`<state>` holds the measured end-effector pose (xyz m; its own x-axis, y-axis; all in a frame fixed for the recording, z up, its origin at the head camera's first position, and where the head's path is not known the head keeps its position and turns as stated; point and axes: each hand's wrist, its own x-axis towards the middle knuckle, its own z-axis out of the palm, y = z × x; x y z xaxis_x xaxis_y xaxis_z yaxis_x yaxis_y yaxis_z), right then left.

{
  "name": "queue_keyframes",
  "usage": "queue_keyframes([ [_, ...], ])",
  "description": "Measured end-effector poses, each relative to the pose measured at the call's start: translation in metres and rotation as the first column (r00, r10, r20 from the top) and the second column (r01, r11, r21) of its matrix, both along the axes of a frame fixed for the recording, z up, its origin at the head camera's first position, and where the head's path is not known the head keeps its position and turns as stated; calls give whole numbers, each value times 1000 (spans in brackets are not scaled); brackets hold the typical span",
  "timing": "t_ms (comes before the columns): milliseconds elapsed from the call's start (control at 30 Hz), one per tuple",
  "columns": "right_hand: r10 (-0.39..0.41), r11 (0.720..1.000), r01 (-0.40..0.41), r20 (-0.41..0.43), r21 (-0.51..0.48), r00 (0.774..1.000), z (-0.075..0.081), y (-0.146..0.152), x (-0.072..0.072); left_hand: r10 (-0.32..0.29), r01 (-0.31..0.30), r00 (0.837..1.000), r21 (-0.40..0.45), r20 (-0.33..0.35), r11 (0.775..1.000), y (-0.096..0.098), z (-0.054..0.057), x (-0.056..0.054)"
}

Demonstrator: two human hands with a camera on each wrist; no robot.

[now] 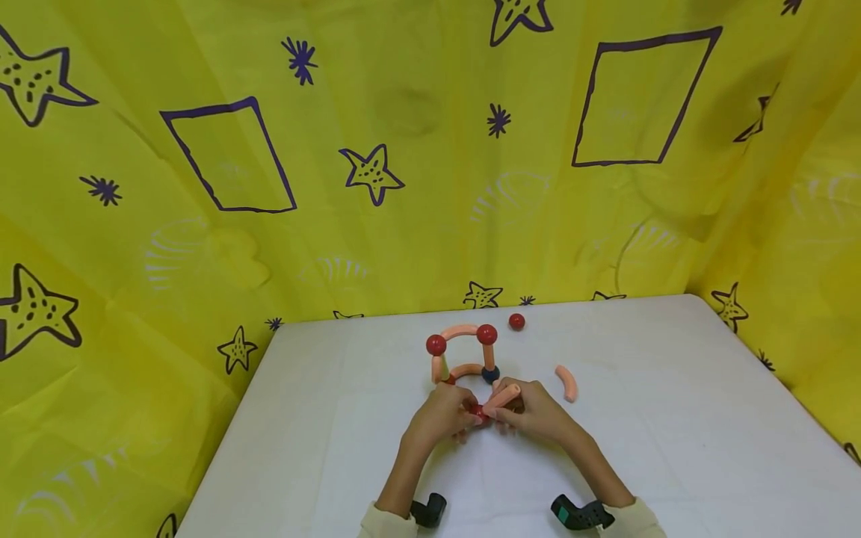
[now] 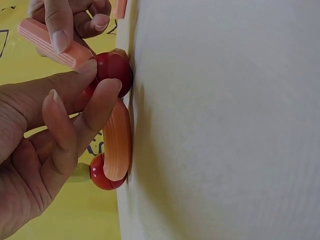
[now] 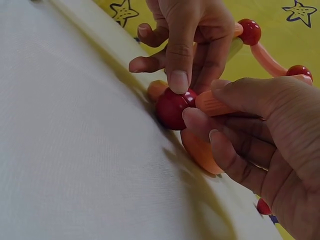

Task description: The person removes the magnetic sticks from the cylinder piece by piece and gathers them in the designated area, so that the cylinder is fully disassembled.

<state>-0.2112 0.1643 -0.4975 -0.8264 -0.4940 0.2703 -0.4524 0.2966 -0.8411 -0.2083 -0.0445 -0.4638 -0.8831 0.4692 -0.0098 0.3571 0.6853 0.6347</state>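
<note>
On the white table (image 1: pixel 303 448), a glossy red ball (image 3: pixel 169 111) is pinched by the left hand (image 1: pixel 440 413), the right hand (image 1: pixel 536 409) pinching a ridged salmon-pink rod (image 1: pixel 504 396) against it; far back, the head view, unlike the left wrist's, shows a loose shiny red ball (image 1: pixel 516 321)

Hands (image 3: pixel 292 130) at red ball (image 3: pixel 171 112) — peach stick (image 3: pixel 211 104) pinched

Lone stick (image 1: pixel 567 382) right of frame (image 1: pixel 466 369); lone ball (image 1: pixel 516 322) behind-right.
</note>
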Motion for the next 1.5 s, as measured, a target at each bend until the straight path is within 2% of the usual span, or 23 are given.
queue_keyframes([
  [233,26,1000,-26,-15,-9,1000,2,0,-1,-6,6,999,-13,-37,1000,0,0,-1],
  [500,-61,998,61,-60,7,996,2,1,0,7,-7,1000,5,-19,1000,1,-1,0],
  [700,-82,996,77,-111,-51,990,9,7,0,20,-20,1000,11,-2,1000,0,-1,1],
  [900,-101,987,94,-48,-133,994,20,17,0,35,-36,999,12,33,999,-1,0,1],
  [1033,-159,975,156,-8,-161,987,25,26,0,42,-43,998,13,52,999,0,0,1],
  [1333,-347,933,344,-10,-107,938,30,52,0,54,-56,995,14,87,998,1,3,4],
  [1500,-447,894,446,-28,-39,894,33,71,0,63,-66,992,25,105,998,1,4,5],
])
